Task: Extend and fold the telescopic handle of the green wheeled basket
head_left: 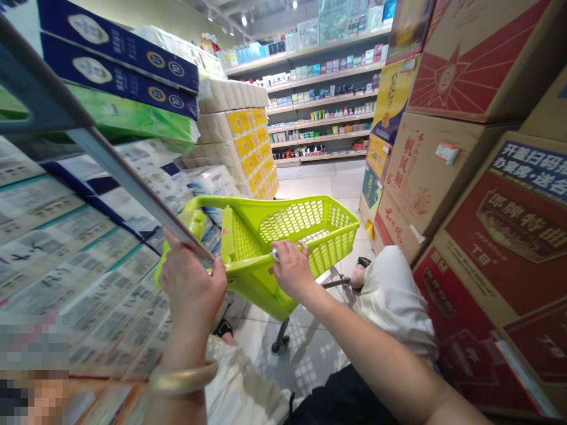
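L hand (pixel 190 274) closed round lower end of grey bar (pixel 142 190), which slants up to upper L; gold bangle (pixel 183 379) on that wrist. R hand (pixel 292 268) at near rim of lime-green cart (pixel 261 289), fingers part-curled; small pale item (pixel 275 255) shows at fingertips, can't ID. Can't tell if R grips rim or just that item. Cart sits dead ahead in aisle, mesh sides, btwn wearer's legs in white trousers (pixel 394 295). L side: stacked blue packs (pixel 119 41) + yellow-labelled bundles (pixel 252 147) further fwd. R side: printed cartons (pixel 411 171), stacked high. Far end: stocked shelves (pixel 332 156).
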The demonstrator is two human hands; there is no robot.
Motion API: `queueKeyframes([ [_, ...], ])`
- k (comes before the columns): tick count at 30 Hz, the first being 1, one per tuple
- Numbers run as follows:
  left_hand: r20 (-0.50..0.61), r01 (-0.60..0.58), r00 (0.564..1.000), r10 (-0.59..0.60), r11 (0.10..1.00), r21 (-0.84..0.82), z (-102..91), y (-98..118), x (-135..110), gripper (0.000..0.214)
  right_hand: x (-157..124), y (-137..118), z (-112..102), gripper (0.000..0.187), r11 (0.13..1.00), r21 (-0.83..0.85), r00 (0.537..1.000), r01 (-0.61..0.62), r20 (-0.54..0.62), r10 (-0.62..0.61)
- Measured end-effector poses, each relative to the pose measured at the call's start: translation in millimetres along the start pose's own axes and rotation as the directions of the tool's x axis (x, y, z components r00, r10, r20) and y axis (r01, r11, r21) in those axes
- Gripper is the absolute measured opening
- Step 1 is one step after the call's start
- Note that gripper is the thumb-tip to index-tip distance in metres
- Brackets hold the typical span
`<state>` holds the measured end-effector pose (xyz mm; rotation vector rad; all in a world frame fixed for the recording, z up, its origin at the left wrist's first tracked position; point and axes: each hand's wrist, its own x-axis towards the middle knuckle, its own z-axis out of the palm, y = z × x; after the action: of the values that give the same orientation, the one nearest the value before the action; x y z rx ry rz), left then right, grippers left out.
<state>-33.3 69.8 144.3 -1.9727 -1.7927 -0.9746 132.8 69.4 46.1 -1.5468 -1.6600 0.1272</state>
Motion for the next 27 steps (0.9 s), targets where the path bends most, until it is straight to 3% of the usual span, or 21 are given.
queueKeyframes([
  [3,-0.187,-0.013,0.982,0.025,0.998,0.067,-2.6,8.4,-15.4,0.083,-0.9,-5.6,4.9,0.042,0.999,0.022,0.999,0.037,0.009,-0.037],
  [5,-0.283,-0.145,0.948,0.147,0.989,0.027,2.1,16.1,-27.7,0.083,-2.4,0.7,4.4,0.042,1.0,0.017,1.0,0.025,0.002,-0.025],
  [7,-0.173,-0.344,0.929,0.328,0.936,-0.07,12.1,22.9,-36.7,0.075,-4.3,13.1,1.0,0.042,1.0,-0.004,1.0,-0.006,-0.025,0.005],
  [9,-0.028,-0.407,0.913,0.407,0.908,-0.101,25.0,26.8,-40.8,0.066,-5.5,27.3,-4.2,0.042,0.999,-0.028,0.997,-0.045,-0.065,0.043],
  [12,0.155,-0.401,0.906,0.395,0.916,0.007,41.5,27.0,-40.4,0.054,-4.8,40.5,-10.2,0.04,0.994,-0.041,0.99,-0.097,-0.103,0.092],
  [15,0.277,-0.419,0.881,0.384,0.904,0.08,48.7,25.1,-39.3,0.039,-2.7,34.4,-7.8,0.038,0.995,-0.01,0.991,-0.096,-0.091,0.094],
  [21,0.291,-0.426,0.873,0.391,0.902,0.066,45.8,23.6,-41.4,0.032,-3.2,-3.6,11.9,0.044,0.984,0.156,0.997,0.081,-0.029,-0.078],
  [23,0.291,-0.433,0.869,0.399,0.899,0.06,44.4,22.7,-41.9,0.033,-4.1,-1.6,12.1,0.041,0.983,0.155,0.994,0.094,-0.066,-0.085],
  [27,0.283,-0.428,0.875,0.393,0.901,0.072,43.2,22.1,-42.8,0.033,-3.0,25.7,2.2,0.035,0.991,0.119,0.99,0.062,-0.133,-0.046],
])
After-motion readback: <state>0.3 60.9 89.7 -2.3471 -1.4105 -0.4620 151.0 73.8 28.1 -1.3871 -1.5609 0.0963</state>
